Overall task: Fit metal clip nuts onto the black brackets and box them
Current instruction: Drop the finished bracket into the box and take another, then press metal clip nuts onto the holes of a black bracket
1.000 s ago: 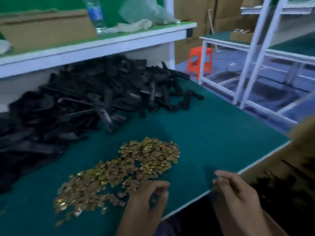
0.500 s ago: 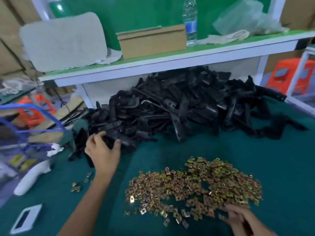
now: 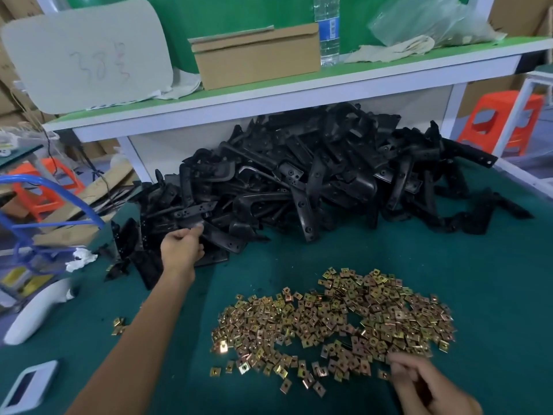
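While L hand [image 3: 181, 250] grips a black bracket [image 3: 223, 239] at near-left edge of bracket pile [image 3: 314, 175], R hand [image 3: 419, 381] sits w/ curled fingers at near edge of clip nuts [image 3: 335, 319] heap on green table [image 3: 493, 280]; img blurred, so cannot tell if it pinches a nut.

On the table [image 3: 478, 295], a pile of brackets [image 3: 314, 181] lay at the back, reaching beneath a shelf [image 3: 269, 97]. A spread of clip nuts [image 3: 335, 322] lay before the pile, with a few stray nuts [image 3: 119, 324] well apart to its left. On the shelf stood a cardboard box [image 3: 257, 58], with a water bottle [image 3: 329, 31] just right of it. The left hand [image 3: 181, 250] gripped a bracket [image 3: 221, 238] at the pile's near left edge. The right hand [image 3: 419, 381] was at the spread's near right edge.
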Available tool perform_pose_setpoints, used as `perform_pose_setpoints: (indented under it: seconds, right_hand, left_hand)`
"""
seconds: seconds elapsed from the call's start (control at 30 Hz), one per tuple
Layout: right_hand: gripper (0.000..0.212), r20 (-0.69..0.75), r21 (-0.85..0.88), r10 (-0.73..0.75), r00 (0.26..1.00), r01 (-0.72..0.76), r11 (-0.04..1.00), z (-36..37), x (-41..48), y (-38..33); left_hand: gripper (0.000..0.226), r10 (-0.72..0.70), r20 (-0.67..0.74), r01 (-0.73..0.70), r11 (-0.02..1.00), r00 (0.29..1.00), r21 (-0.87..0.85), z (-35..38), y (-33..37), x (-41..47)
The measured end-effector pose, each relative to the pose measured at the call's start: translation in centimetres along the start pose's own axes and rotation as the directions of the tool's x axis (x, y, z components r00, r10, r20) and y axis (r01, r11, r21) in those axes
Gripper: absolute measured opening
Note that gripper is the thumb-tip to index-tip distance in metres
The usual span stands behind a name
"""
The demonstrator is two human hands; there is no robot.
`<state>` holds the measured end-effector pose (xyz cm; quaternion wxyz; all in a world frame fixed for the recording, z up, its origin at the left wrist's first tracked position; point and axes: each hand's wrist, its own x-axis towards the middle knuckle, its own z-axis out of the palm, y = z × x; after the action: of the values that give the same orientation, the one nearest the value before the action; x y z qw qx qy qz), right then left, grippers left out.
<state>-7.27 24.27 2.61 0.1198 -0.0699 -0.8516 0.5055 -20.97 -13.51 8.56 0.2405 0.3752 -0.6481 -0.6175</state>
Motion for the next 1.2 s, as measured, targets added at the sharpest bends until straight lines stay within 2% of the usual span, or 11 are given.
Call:
perform_pose_setpoints:
  seconds: [0.07,0.37,0.53,0.63,0.73,0.8,0.87,0.97,1.07,1.17,1.2]
  right_hand:
    - [0.053,0.256,0.003,-0.146,0.956,0.151,0.989,-1.3,0.8,1.0]
    - [0.048,0.052,-0.067,-0.223,0.973,0.226,0.972,-1.1,0.4,1.0]
    - [0.051,0.048,-0.084,-0.209,0.977,0.213,0.974,-1.3,0.2,1.0]
    - [0.045,0.059,-0.097,-0.195,0.979,0.200,0.975,-1.6,0.3,1.3]
    - [0.005,0.079,0.038,-0.114,0.990,0.111,0.993,-2.4,0.0,0.6]
    - [0.038,0.145,0.121,-0.081,0.986,0.063,0.991,-2.7,-0.1,0.5]
    - [0.042,0.207,0.166,-0.074,0.976,0.040,0.985,-2.6,-0.2,0.1]
    - [0.033,0.267,0.220,-0.058,0.962,-0.003,0.975,-2.4,-0.3,0.0]
    - [0.032,0.287,0.234,-0.026,0.957,-0.043,0.971,-2.2,-0.2,0.1]
    - [0.030,0.283,0.258,-0.002,0.959,-0.074,0.963,-1.8,-0.1,0.7]
    - [0.028,0.267,0.266,0.011,0.964,-0.085,0.960,-1.7,-0.1,0.8]
  left_hand:
    - [0.024,-0.025,0.043,0.022,0.998,0.999,0.067,0.6,-0.1,-0.2]
    - [0.033,-0.358,0.056,0.358,0.886,0.932,-0.295,3.8,0.9,0.5]
    - [0.028,-0.282,-0.009,0.275,0.942,0.959,-0.189,4.7,1.1,-0.3]
    - [0.022,-0.214,0.188,0.226,0.973,0.959,-0.048,5.2,1.2,-5.1]
    - [0.035,-0.095,0.535,0.017,0.989,0.839,0.148,3.8,-1.3,-13.7]
    - [0.044,-0.040,0.755,-0.113,0.982,0.654,0.150,3.0,-3.1,-20.2]
    - [0.015,-0.012,0.861,-0.103,0.992,0.508,0.075,3.9,-4.4,-25.9]
    - [0.015,0.018,0.845,-0.014,1.000,0.535,-0.012,4.8,-6.6,-29.1]
    - [0.055,-0.090,0.816,-0.296,0.904,0.571,0.307,4.4,-6.1,-27.8]
    - [0.041,-0.111,0.921,-0.378,0.889,0.373,0.260,3.6,-5.4,-24.5]
    - [0.031,-0.076,0.926,-0.504,0.821,0.369,0.268,3.4,-5.4,-23.0]
